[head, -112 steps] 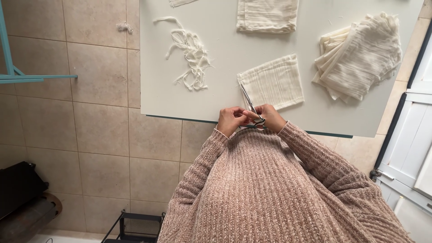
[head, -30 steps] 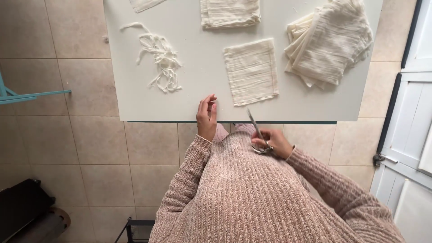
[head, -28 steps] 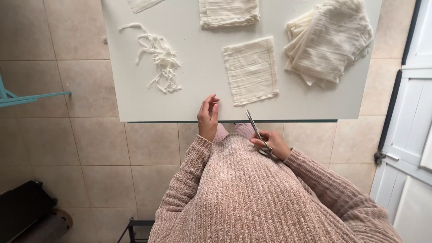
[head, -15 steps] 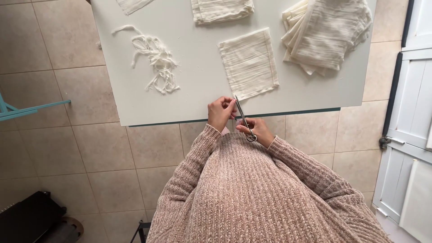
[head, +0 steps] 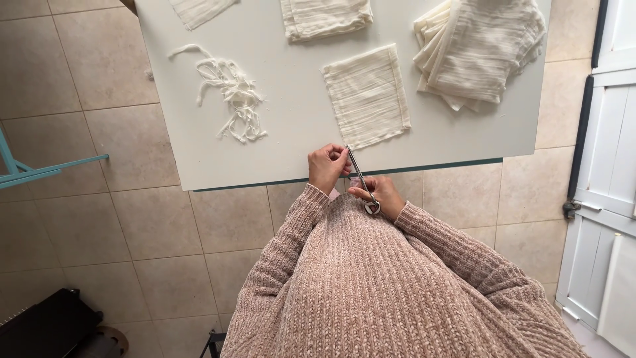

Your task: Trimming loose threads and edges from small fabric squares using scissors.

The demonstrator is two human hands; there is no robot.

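Your right hand (head: pixel 381 195) is closed around the handles of the scissors (head: pixel 362 179) at the near edge of the white surface (head: pixel 291 99). Your left hand (head: pixel 328 166) pinches at the blade tips. A cream cloth square (head: pixel 366 96) lies just beyond; loose cloth strips (head: pixel 232 99) lie to its left.

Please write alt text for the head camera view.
Right hand holds scissors at the edge of a white table, left hand at the blades. On the table lie cream cloth squares and cut strips.
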